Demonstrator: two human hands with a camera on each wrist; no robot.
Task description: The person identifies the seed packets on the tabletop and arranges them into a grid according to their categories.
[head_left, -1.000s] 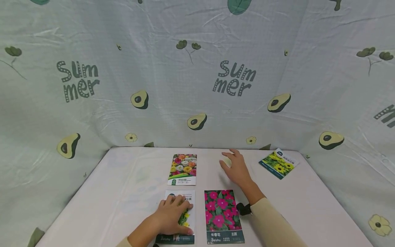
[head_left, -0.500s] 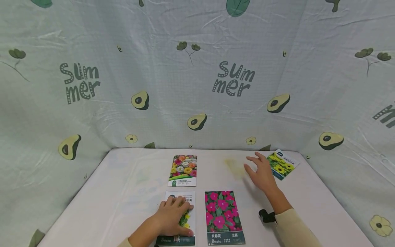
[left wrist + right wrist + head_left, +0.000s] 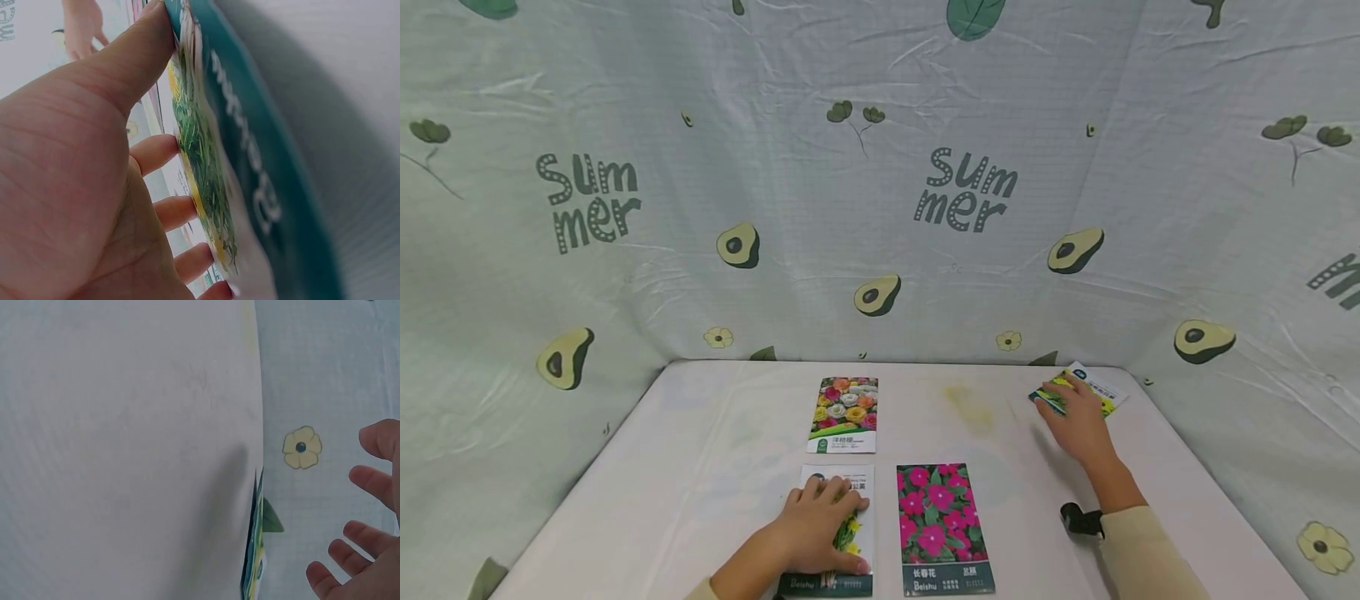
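Observation:
My left hand (image 3: 816,525) rests with spread fingers on a white seed packet (image 3: 842,586) with yellow flowers and a teal bottom band, at the front middle of the table. In the left wrist view, its fingertips (image 3: 176,212) touch the packet's printed face (image 3: 203,150). My right hand (image 3: 1078,423) hovers over a tilted packet with yellow flowers (image 3: 1101,388) at the far right, partly covering it. Seen from the right wrist, the fingers (image 3: 369,487) are extended and apart from that packet (image 3: 252,550), whose edge looks layered.
A packet with pink flowers (image 3: 942,521) lies right of my left hand. Behind the left-hand packet is one with multicoloured blooms (image 3: 847,412). A printed curtain (image 3: 805,283) hangs behind the pale table (image 3: 700,500). A small black device (image 3: 1081,520) sits at my right wrist.
My right hand has moved rightward across the table, from beside the far-right packet to above it. My left hand has stayed on its packet.

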